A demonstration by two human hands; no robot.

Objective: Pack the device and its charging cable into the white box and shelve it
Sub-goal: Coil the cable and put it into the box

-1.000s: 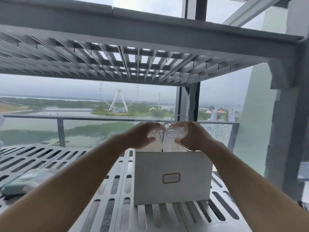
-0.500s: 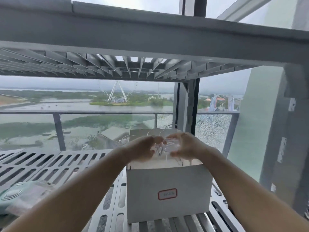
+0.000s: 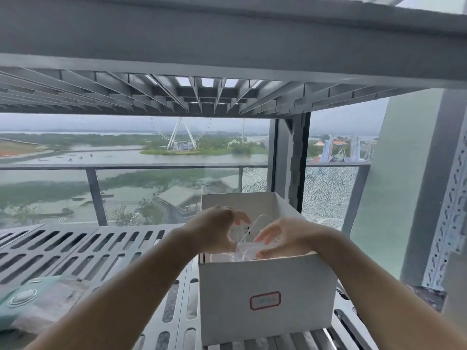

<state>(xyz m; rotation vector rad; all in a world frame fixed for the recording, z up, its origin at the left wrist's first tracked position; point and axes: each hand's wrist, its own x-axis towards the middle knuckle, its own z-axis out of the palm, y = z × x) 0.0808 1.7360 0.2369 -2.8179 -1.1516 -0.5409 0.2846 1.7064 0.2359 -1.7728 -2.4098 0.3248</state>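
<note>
The white box (image 3: 267,294) stands open on the slotted grey shelf (image 3: 75,253), a red-framed label on its front. A coil of clear-white charging cable (image 3: 261,219) sits in the box, one loop rising above its front rim. My left hand (image 3: 217,231) hovers left of the loop with its fingers arched over it. My right hand (image 3: 285,238) is on the loop's right, fingers spread and relaxed, the thumb low near the rim. Neither hand visibly pinches the cable. The teal device (image 3: 22,299), in a clear wrap, lies on the shelf at the far left.
A second slotted shelf (image 3: 202,97) hangs close overhead. A perforated metal upright (image 3: 452,210) stands at the right. Behind the shelf are a window and a balcony rail (image 3: 126,166).
The cable coil has gone down from above the box into it. Both hands' fingers have loosened from the pinch they had. The view has tipped down, so the box's inside shows.
</note>
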